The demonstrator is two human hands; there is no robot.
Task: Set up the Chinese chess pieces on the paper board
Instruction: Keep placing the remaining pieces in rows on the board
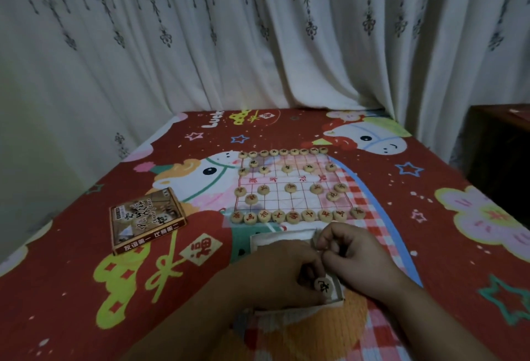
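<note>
A red fleece blanket point(86, 246) printed with cartoon ponies, stars and flowers covers the whole surface, which runs back to a wall of pale patterned curtains point(258, 45). A dark wooden cabinet point(499, 145) stands off to the right in the gloom. The paper board point(289, 180) lies flat in the middle of the blanket. A far row of pieces point(284, 152) with dark characters lines its back edge, and a near row of pieces point(292, 216) with red characters lines the front edge. More wooden discs are dotted over the grid between the two rows. To the left of the board, well apart from it, the printed box lid point(146, 218) rests face up and slightly askew. Just in front of the board sits the open box tray point(266, 239), mostly hidden under both hands. The left hand point(275, 269) lies knuckles up over the tray, and its fingertips pinch a black-marked piece point(324, 284) at the tray's near right corner, character side up. The right hand point(352, 251) sits close beside it, almost touching, with its fingers curled in and bunched at the tray's far edge. In this dim light I cannot tell whether it grips anything there.
</note>
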